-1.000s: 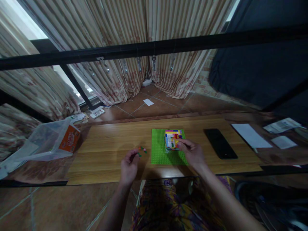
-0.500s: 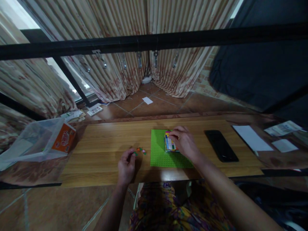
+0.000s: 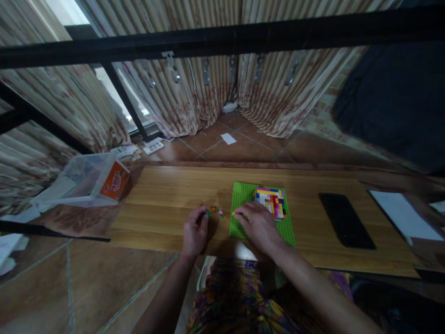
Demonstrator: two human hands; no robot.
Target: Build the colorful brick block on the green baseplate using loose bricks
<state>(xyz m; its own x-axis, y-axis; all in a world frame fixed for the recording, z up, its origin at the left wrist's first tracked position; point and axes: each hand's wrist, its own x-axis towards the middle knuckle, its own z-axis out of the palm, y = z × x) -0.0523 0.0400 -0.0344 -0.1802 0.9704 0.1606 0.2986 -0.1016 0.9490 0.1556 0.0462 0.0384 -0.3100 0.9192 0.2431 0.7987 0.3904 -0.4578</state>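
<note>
My left hand (image 3: 195, 231) rests on the wooden board with thumb and fingers pinched together at a small green toy brick (image 3: 208, 213). Just right of those fingertips lie several loose small bricks (image 3: 214, 209), orange, pink and green. Over the left part of a green studded baseplate (image 3: 239, 191) is my right hand (image 3: 259, 226), its fingertips closed on a small yellow brick (image 3: 234, 213). Behind that hand, a multicoloured block of bricks (image 3: 274, 200) sits on the baseplate; the hand hides its near left corner.
A black phone (image 3: 346, 220) lies right of the baseplate, with white paper (image 3: 405, 213) beyond it. A clear plastic box (image 3: 83, 178) with an orange label stands at the left. A dark metal rail (image 3: 208, 41) crosses in front of the curtains (image 3: 205, 102).
My right hand has moved left and nearer, off the brick block, uncovering more of its top. A yellow brick now shows at its fingertips. My left hand stays beside the loose bricks; the view has shifted.
</note>
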